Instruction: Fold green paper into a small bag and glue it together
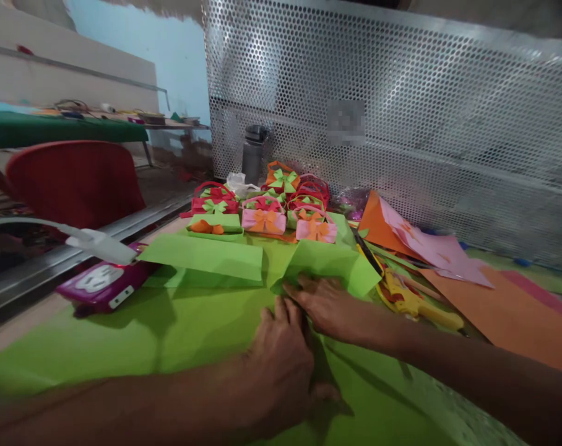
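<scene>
A large green paper sheet (202, 322) covers the table in front of me, with a raised green flap (332, 257) at its far side. My right hand (327, 303) lies on the base of this flap, fingers stretched out over the paper. Just nearer to me, my left hand (281, 353) presses its fingertips on the sheet beside the right fingers, its thumb apart. Left of the flap rests a separate folded green paper strip (207, 257). Beyond it sit several small paper bags with bows, among them a pink bag (263, 221). The paper beneath both palms is hidden.
A purple power strip (102, 285) with a white plug (102, 244) stands at left. To the right lie a yellow glue gun (415, 303), scissors (369, 251) and orange paper (504, 310). A bottle (253, 155) stands before the perforated metal panel (402, 124); a red chair (74, 186) is at left.
</scene>
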A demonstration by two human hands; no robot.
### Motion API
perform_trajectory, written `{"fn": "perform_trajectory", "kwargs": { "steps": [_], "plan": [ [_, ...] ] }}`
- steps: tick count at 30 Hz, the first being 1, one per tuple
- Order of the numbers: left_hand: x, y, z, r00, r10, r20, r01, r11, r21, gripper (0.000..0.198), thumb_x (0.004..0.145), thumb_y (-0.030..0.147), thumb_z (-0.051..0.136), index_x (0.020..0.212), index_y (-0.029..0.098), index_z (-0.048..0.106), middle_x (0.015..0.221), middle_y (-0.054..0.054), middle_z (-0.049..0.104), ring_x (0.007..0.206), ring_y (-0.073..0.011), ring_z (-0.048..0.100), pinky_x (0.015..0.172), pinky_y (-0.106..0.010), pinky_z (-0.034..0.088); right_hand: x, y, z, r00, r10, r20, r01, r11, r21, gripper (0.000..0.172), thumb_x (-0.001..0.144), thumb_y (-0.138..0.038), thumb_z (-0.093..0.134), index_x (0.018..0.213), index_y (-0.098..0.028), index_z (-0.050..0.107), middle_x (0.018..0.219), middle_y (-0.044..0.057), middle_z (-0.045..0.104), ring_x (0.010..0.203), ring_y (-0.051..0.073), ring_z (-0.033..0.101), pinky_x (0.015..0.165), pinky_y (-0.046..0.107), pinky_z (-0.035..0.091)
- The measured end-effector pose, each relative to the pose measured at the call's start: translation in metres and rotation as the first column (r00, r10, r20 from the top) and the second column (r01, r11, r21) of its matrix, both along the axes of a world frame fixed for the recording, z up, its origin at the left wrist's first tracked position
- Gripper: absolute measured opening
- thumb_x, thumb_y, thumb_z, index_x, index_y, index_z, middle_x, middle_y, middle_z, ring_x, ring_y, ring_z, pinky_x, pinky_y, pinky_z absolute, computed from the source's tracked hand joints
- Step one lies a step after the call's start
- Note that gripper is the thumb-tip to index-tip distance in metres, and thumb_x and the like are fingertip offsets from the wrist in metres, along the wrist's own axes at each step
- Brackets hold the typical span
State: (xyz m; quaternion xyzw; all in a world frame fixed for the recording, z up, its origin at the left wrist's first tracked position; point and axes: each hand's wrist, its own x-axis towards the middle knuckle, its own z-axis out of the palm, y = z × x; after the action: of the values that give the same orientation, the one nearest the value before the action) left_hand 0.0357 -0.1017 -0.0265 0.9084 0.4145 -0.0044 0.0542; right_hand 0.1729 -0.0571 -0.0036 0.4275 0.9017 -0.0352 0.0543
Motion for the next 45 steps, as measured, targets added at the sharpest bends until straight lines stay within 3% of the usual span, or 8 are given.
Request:
{"fn": "perform_trajectory", "kwargs": {
  "steps": [3,7,9,12,26,34,40,45],
  "plan": [
    [0.001,0.001,0.003,1.0,0.005,-0.019,-0.006,0.998,-0.055,0.101,0.072,0.07,0.043,0.133,-0.008,0.029,0.136,-0.035,0.029,0.123,-0.0484,0.029,0.097,-0.056,0.031,0.004,0.001,0.006,1.0,0.015,0.021,-0.014,0.999,-0.043,0.049,0.079,-0.01,0.044,0.128,-0.016,0.045,0.118,0.018,0.054,0.102,0.029,0.054,0.08,0.043,0.042],
    [0.002,0.003,0.005,0.997,-0.049,-0.052,0.045,0.996,-0.07,0.097,0.073,0.068,0.044,0.128,-0.011,0.037,0.133,-0.039,0.029,0.123,-0.0509,0.027,0.095,-0.058,0.03,0.009,0.009,0.014,0.997,0.056,0.048,-0.048,0.988,-0.147,0.064,0.07,-0.003,0.047,0.131,-0.024,0.044,0.11,0.012,0.059,0.093,0.023,0.058,0.076,0.034,0.044],
    [0.002,0.003,0.003,0.997,-0.06,-0.038,0.058,0.997,-0.046,0.095,0.072,0.068,0.044,0.126,-0.01,0.041,0.132,-0.039,0.03,0.122,-0.0516,0.028,0.094,-0.06,0.031,0.009,0.012,0.016,0.997,0.073,0.026,-0.068,0.986,-0.155,0.068,0.069,-0.002,0.047,0.132,-0.026,0.042,0.106,0.011,0.06,0.085,0.02,0.06,0.072,0.031,0.045],
    [0.001,0.002,-0.002,0.998,-0.061,-0.011,0.061,0.998,-0.01,0.095,0.071,0.07,0.046,0.125,-0.008,0.044,0.131,-0.038,0.034,0.12,-0.0511,0.031,0.091,-0.062,0.032,0.01,0.011,0.015,0.996,0.088,0.014,-0.085,0.989,-0.12,0.069,0.069,-0.003,0.049,0.134,-0.024,0.04,0.11,0.012,0.058,0.089,0.021,0.059,0.076,0.033,0.044],
    [0.001,0.002,0.004,0.998,-0.045,-0.044,0.045,0.999,-0.001,0.092,0.073,0.066,0.047,0.13,-0.006,0.039,0.131,-0.035,0.036,0.119,-0.0513,0.031,0.09,-0.062,0.033,0.007,0.004,-0.003,0.999,0.037,0.034,-0.037,0.999,0.008,0.047,0.082,-0.019,0.046,0.13,-0.02,0.042,0.114,0.016,0.054,0.093,0.026,0.056,0.073,0.038,0.043],
    [-0.001,0.002,-0.001,0.999,-0.04,-0.002,0.04,0.999,0.013,0.096,0.071,0.071,0.043,0.13,-0.005,0.039,0.132,-0.035,0.034,0.118,-0.0514,0.032,0.09,-0.06,0.034,-0.007,0.007,0.002,0.994,-0.052,0.096,0.052,0.999,0.003,0.04,0.087,-0.023,0.041,0.125,-0.013,0.046,0.114,0.018,0.057,0.098,0.027,0.055,0.076,0.039,0.043],
    [-0.003,0.005,0.004,0.996,-0.031,0.088,0.024,0.997,0.076,0.077,0.074,0.067,0.045,0.117,0.003,0.055,0.107,-0.02,0.055,0.095,-0.0335,0.048,0.086,-0.05,0.04,-0.004,0.001,0.005,0.989,-0.043,0.143,0.037,0.998,0.047,0.03,0.086,-0.014,0.04,0.109,-0.01,0.058,0.111,0.018,0.057,0.097,0.026,0.056,0.076,0.038,0.043],
    [-0.005,0.007,0.005,0.99,-0.072,0.119,0.061,0.994,0.091,0.065,0.077,0.064,0.045,0.102,0.007,0.063,0.101,-0.018,0.055,0.089,-0.0319,0.049,0.081,-0.049,0.041,0.001,-0.027,0.002,0.982,0.008,0.191,-0.034,0.991,0.133,0.022,0.082,-0.016,0.049,0.096,-0.01,0.065,0.105,0.017,0.06,0.1,0.03,0.052,0.09,0.051,0.034]
  ]
}}
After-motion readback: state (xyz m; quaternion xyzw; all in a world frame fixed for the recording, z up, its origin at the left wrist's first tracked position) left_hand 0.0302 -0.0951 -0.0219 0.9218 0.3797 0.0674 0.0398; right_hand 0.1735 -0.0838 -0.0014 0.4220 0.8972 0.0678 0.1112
